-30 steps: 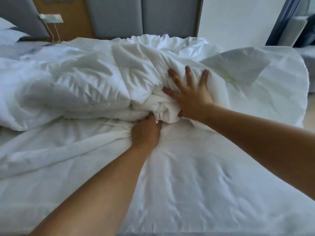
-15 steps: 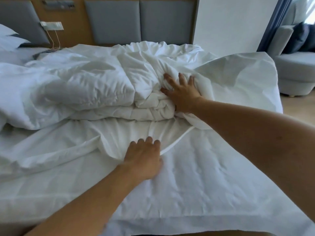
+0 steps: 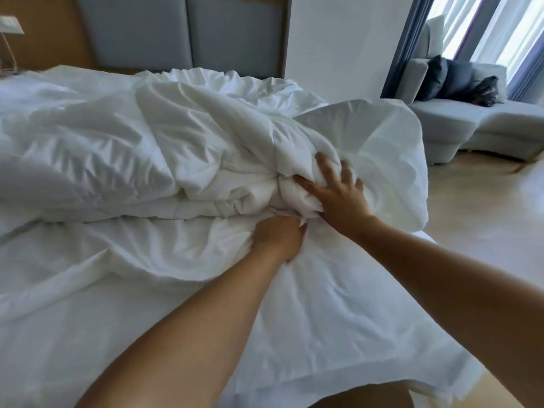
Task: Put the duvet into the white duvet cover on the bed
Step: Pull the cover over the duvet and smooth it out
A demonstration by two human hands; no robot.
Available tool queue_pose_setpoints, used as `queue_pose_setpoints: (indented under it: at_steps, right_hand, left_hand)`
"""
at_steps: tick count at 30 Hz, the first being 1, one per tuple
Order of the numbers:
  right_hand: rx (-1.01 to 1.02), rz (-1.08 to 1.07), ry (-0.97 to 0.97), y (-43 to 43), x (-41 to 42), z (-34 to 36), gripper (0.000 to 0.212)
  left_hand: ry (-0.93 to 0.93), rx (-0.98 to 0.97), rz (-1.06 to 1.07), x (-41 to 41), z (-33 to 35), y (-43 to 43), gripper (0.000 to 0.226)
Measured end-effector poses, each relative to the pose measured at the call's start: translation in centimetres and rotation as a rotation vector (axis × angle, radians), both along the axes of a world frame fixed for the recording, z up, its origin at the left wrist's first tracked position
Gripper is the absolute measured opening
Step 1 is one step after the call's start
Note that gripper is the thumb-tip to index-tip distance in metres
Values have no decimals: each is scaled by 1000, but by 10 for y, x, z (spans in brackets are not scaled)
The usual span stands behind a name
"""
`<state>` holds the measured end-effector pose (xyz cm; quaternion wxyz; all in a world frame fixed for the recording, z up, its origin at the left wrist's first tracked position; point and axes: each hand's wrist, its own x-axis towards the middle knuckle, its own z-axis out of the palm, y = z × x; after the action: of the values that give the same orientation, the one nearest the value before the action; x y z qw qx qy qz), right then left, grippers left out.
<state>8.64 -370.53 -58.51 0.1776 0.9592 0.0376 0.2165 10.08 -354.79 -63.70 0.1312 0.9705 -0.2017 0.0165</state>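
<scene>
Beneath the duvet (image 3: 176,148) edge, left hand (image 3: 278,238) fingers hidden — grip unclear; right hand (image 3: 338,198) spread, pressing duvet.

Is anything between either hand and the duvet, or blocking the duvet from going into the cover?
Nothing visible does. The right hand presses flat, straight onto the bunched duvet. The left hand grips the duvet cover fabric at the duvet's near edge. The cover's opening is not discernible.
</scene>
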Motion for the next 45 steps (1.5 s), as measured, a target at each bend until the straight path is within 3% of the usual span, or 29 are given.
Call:
queue_pose_setpoints:
  at_steps: [3,7,12,16,19,21,24,27,28,31,35,38,41,42,45]
  right_hand:
    - [-9,14,31,-8,14,15,90]
    - [-104,54,-3,-5,18,39,92]
    - [-107,130,-45,1,-1,14,99]
    - [113,230,-146,-20,-30,-1,113]
    - [419,-130,-261,-48,-62,-19,123]
    - [668,-339,-146,-65,-75,-24,123]
    - [911,-367,-66,-67,-69,-13,104]
    - [914,-303,-183,-60,-49,9,56]
    - [909,-288,-194,-61,-43,18,49]
    - [877,-262,-168,-64,-29,39,49]
    - [848,-273,-97,-64,-31,31,55]
    - [874,-216,-114,-71,-40,23,47]
    - [860,-202,-158,-81,-48,35,35]
    - [860,-197,-177,-85,-49,40,31]
    - [859,-176,-199,-90,-49,55,27]
  left_hand:
    - [21,50,-121,-44,15,-6,48]
    - [-167,-15,-261,-107,25,10,43]
    - [0,67,-161,-105,29,0,37]
    - [102,-106,3,-81,34,-40,57]
    - [100,-94,40,-65,33,-58,53]
    - [97,-89,35,-61,30,-65,44]
    - [86,-112,-80,-68,30,-75,30]
    - [3,-173,-197,-90,33,-75,21]
    - [-44,-168,-229,-97,33,-72,17]
    - [-163,-57,-327,-112,29,-50,13]
    - [-112,57,-398,-111,25,-42,21]
    - [70,33,-274,-97,25,-67,46]
    - [92,-148,-48,-74,22,-100,82]
    - [113,-189,-19,-66,21,-110,81]
    - [171,-229,-103,-58,9,-125,48]
